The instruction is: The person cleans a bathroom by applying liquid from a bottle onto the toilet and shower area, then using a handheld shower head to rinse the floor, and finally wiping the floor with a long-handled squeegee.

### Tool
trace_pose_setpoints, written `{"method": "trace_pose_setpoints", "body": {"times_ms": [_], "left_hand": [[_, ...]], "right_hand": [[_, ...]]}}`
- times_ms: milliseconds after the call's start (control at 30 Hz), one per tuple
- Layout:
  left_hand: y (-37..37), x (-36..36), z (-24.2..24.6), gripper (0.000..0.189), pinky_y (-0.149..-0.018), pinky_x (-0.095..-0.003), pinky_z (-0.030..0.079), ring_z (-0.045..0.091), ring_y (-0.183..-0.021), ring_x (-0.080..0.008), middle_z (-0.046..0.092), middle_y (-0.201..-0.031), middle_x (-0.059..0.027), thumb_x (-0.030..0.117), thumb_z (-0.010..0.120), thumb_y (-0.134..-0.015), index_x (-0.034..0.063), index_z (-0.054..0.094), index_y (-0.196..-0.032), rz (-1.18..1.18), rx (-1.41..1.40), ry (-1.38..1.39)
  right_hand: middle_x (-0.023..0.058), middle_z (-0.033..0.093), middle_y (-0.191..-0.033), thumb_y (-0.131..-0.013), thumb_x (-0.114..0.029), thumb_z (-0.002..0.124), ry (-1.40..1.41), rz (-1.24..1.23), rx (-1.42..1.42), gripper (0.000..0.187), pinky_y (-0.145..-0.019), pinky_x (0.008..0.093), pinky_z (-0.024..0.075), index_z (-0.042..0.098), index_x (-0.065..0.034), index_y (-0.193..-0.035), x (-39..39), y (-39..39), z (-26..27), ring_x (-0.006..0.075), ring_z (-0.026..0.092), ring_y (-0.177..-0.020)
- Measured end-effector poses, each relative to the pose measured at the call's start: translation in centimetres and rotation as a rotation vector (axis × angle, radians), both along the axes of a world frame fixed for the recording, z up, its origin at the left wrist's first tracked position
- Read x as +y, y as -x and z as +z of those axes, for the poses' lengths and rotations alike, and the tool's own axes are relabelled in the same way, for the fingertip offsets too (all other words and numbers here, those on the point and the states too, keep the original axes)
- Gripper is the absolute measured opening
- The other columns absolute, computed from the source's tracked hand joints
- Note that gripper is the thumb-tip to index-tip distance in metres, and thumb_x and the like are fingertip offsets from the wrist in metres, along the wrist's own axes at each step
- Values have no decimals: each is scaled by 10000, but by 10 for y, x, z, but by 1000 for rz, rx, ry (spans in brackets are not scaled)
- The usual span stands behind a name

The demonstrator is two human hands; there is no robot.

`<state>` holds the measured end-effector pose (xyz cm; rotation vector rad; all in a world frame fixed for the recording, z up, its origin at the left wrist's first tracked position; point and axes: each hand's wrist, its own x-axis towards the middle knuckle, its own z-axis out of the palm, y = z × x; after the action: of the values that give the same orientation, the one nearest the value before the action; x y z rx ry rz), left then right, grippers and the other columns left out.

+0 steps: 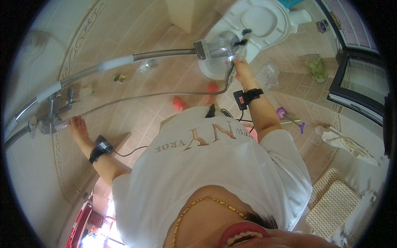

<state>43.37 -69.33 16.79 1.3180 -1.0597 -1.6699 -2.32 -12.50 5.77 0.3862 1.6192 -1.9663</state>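
Note:
My left hand (pixel 79 125) is at the end of the chrome shower mixer (pixel 49 124) on the left wall; its fingertips touch the end, and how firmly they hold is unclear. Out in front, my right hand (pixel 243 69) is closed around the pale handle of a brush with black bristles (pixel 245 37), held over the white toilet (pixel 283 17). A thin metal shower hose (pixel 149 96) runs from the mixer to beside my right hand. Above it, a thicker metal pipe with white sleeves (pixel 115 63) leads to a square, shiny overhead shower fitting (pixel 206 49).
A clear plastic bag (pixel 268 74) lies right of the toilet. Farther right are a purple-handled tool (pixel 291 119), a green bag (pixel 317 68) and an open black-framed window (pixel 363 79). A floor drain (pixel 151 64) is ahead. Zigzag-patterned panels (pixel 333 207) are at lower right.

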Motion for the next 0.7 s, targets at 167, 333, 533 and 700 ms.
{"method": "trace_pose_setpoints", "body": {"times_ms": [167, 333, 533, 700], "left_hand": [[-4, 2, 3, 432, -907, -379, 361, 438, -1090, -245, 475, -1125, -76, 275, 549, -854, 127, 385, -1225, 23, -5, 5], [-16, -4, 4, 425, -901, -373, 352, 444, -1081, -235, 477, -1135, -65, 272, 557, -847, 147, 403, -1223, -20, 22, -14], [-5, 20, 22, 456, -911, -359, 343, 444, -1085, -223, 475, -1168, -51, 261, 539, -856, 156, 379, -1269, -50, -22, 49], [2, 32, 31, 509, -929, -362, 341, 400, -1165, -251, 401, -1301, -67, 231, 534, -858, 159, 327, -1318, -52, -68, 85]], "right_hand": [[119, 567, -850, -852, -44, 472, -60, -60, 75, 141, -653, 343, 490, 432, -28, -986, 5, 10, -5, 223, 585, -735], [156, 558, -830, -853, -15, 440, -7, -189, 205, 102, -609, 348, 505, 395, -22, -944, 27, 37, -14, 251, 587, -703], [161, 576, -829, -854, -11, 434, -44, -201, 201, 137, -638, 356, 505, 403, 3, -987, 29, 31, -4, 257, 590, -711], [95, 598, -827, -824, -14, 437, -111, 27, 142, 138, -684, 317, 469, 516, -41, -934, 19, 14, 4, 208, 594, -770]]}}
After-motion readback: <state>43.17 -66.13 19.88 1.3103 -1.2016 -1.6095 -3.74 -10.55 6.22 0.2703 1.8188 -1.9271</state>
